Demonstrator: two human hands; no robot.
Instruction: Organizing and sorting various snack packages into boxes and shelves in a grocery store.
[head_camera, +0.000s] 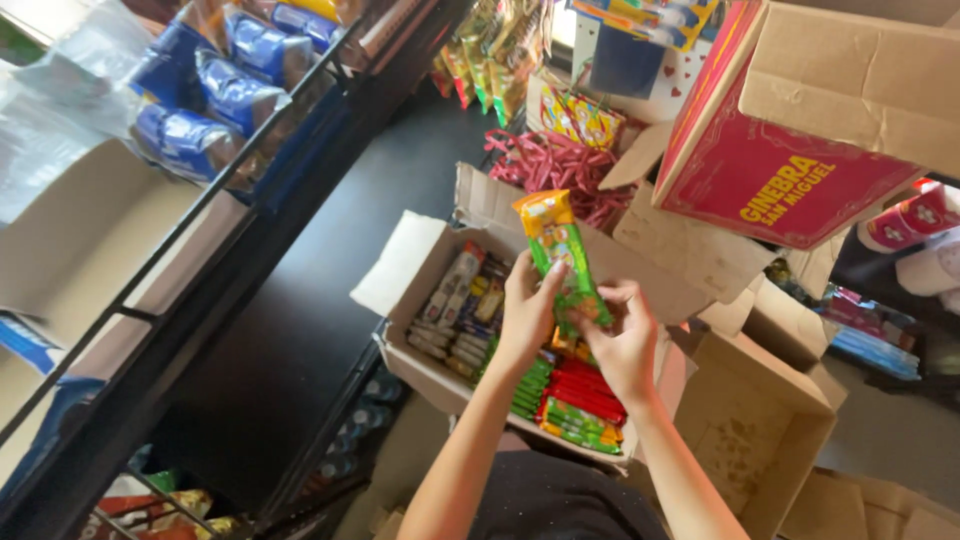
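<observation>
Both hands, left hand (527, 305) | right hand (622, 340) | grip green-orange snack strip (560, 255), upright

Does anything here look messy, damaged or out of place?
Nothing looks damaged or spilled. Both hands, left hand and right hand, hold a green-and-orange packet above an open box of neatly packed snacks. Other open boxes crowd around it, flaps splayed.
</observation>
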